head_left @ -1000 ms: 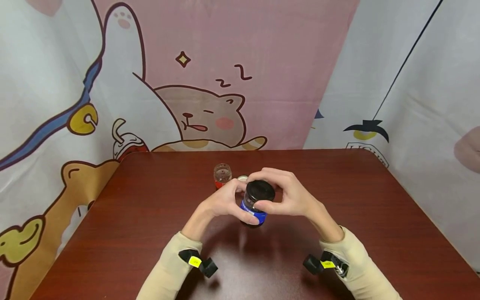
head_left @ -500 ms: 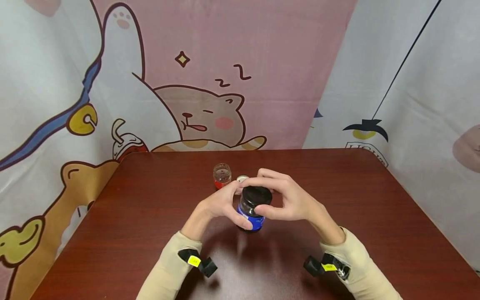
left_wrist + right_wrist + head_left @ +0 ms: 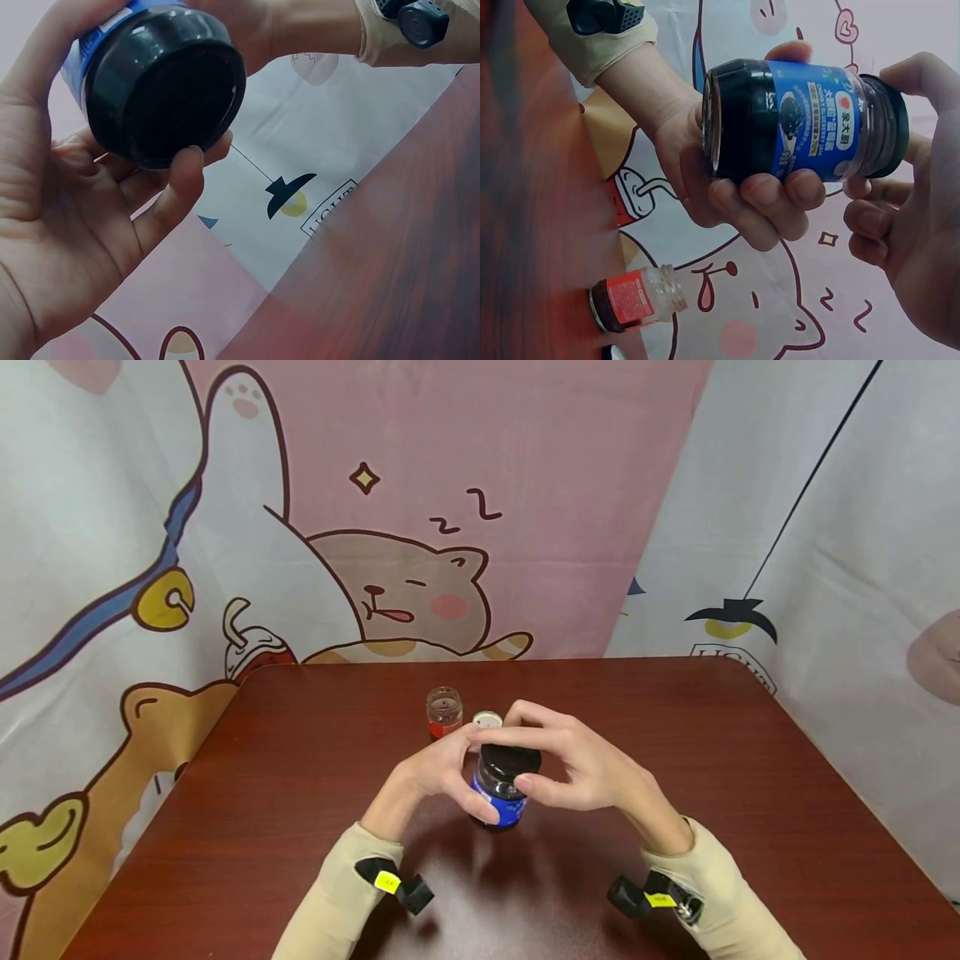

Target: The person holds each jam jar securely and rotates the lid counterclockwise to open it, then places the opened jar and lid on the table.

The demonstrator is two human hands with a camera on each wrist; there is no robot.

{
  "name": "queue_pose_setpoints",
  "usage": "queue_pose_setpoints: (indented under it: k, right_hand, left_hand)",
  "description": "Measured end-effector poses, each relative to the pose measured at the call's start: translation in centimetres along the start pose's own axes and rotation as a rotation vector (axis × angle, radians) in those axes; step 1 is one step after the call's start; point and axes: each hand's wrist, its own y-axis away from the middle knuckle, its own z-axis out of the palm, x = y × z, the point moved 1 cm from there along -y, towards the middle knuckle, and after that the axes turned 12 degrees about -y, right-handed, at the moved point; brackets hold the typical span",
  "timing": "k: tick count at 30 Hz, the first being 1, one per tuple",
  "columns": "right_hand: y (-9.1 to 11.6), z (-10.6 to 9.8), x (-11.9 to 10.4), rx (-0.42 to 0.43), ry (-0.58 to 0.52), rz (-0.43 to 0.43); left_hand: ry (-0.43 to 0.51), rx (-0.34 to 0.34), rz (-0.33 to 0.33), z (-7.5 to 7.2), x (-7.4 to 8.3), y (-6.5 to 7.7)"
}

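A glass jam jar [image 3: 501,810] with a blue label, dark contents and a black lid [image 3: 512,760] is held over the table, tilted slightly. My left hand [image 3: 435,768] grips its body, the thumb across the label on the near side. In the left wrist view the black bottom of the jar faces the camera. My right hand [image 3: 588,767] is around the lid, thumb on the near side and index finger along the far edge. The right wrist view shows thumb and fingers of the right hand [image 3: 922,247] at the rim of the lid [image 3: 892,127].
Behind the hands, an open glass jar [image 3: 445,710] with a red label stands on the brown table [image 3: 300,827]. Beside it lies a white round lid [image 3: 487,719], partly covered by the hands. A cartoon-print curtain [image 3: 562,510] hangs behind the table.
Both hands have brought the jam jar slightly lower and to the left. My right index finger has swung across the lid's far edge, and its thumb has shifted along the rim. The white lid shows more.
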Motion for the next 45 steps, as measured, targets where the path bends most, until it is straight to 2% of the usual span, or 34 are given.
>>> queue_pose_setpoints:
  k: [8, 16, 21, 27, 30, 38, 45]
  right_hand:
    - [0.4, -0.8, -0.1, 0.014, 0.086, 0.132]
    - [0.9, -2.1, 0.7, 0.144, 0.247, 0.267]
    - [1.4, -2.5, 1.4, 0.183, 0.345, 0.308]
    - [1.7, -2.4, 2.2, 0.221, 0.438, 0.347]
    - [1.8, -2.2, 2.5, 0.242, 0.464, 0.370]
    - [1.9, -1.5, 3.1, 0.291, 0.499, 0.401]
    - [1.7, -1.0, 3.3, 0.325, 0.545, 0.416]
  left_hand:
    - [-0.009, 0.059, 0.021, -0.2, 0.1, -0.2]
    - [-0.084, 0.274, -0.063, 0.1, -0.3, -0.6]
    - [-0.215, 0.388, -0.098, 0.5, -0.5, -1.0]
    - [-0.491, 0.541, -0.130, 0.7, -0.6, -1.3]
    - [-0.593, 0.602, -0.140, 0.8, -0.8, -1.4]
    - [-0.774, 0.683, -0.146, 1.0, -0.9, -1.5]
    - [-0.930, 0.747, -0.266, 1.4, -0.7, -1.5]
